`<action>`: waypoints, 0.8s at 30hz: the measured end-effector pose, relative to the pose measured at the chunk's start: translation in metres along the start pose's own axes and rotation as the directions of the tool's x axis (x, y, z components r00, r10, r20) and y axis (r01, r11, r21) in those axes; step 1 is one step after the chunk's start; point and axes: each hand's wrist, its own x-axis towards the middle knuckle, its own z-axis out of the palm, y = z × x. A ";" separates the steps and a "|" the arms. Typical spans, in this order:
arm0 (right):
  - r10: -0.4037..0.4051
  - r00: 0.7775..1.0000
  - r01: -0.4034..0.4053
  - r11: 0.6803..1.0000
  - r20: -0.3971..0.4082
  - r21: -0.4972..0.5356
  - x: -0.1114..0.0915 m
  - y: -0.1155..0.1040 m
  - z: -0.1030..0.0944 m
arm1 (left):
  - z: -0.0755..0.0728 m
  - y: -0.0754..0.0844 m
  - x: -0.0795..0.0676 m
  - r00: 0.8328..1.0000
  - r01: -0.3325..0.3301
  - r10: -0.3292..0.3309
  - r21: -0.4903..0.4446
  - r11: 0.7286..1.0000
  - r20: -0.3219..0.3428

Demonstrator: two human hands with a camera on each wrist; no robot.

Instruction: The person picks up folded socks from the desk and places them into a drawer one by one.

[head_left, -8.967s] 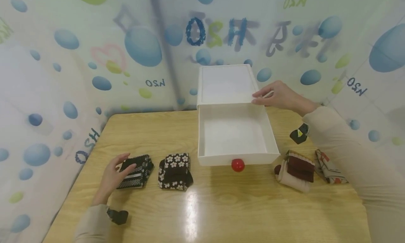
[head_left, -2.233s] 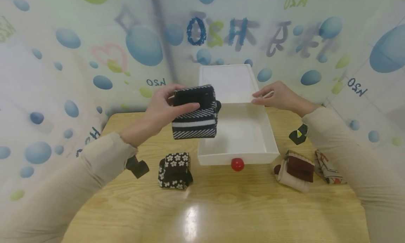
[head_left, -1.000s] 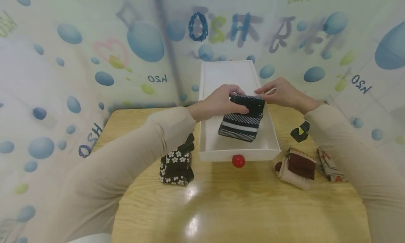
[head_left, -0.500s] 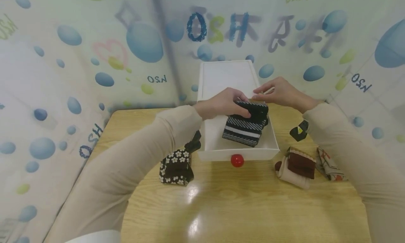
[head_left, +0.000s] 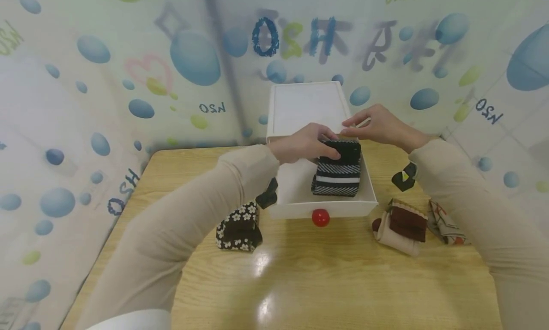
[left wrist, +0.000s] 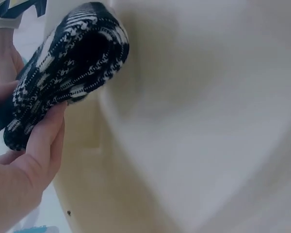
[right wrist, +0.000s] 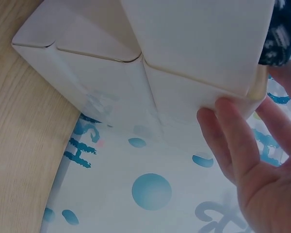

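My left grip [head_left: 305, 144] is closed in a pinch on a folded bundle of black-and-white striped knit cloth [head_left: 339, 177], thumb across its dark upper face and fingers behind. The bundle is inside the open white rectangular drawer [head_left: 291, 211], toward its right side, with its lower edge near the front wall. The left wrist view shows its rounded, looped folds, with my fingers along one side; whether it touches the drawer floor I cannot tell.

My right grip [head_left: 379, 124] is nearly closed, thumb and fingers pinching the near right edge of the white box sleeve [head_left: 310, 108] behind the drawer. In the right wrist view two fingertips rest against the smooth white side, close to a corner.

A glossy red ball-shaped knob [head_left: 320, 217] sits on the drawer's front. Left of the drawer, a folded black bundle with white flowers [head_left: 237, 230] lies on the pale wood-grain counter [head_left: 300, 282], partly covered by my left arm in the head view. To the right lies a folded bundle in dark brown and cream [head_left: 407, 225], and just beside it a grey-beige patterned folded cloth [head_left: 447, 225] with reddish marks, near my beige right sleeve [head_left: 463, 206]. Behind the counter stands a pale wall covering [head_left: 107, 15] printed with blue and green bubbles and lettering.
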 end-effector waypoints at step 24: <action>-0.025 1.000 0.025 1.000 -0.013 0.007 -0.002 -0.001 0.000 | 0.003 0.004 0.006 0.986 0.043 -0.046 0.023 0.999 0.159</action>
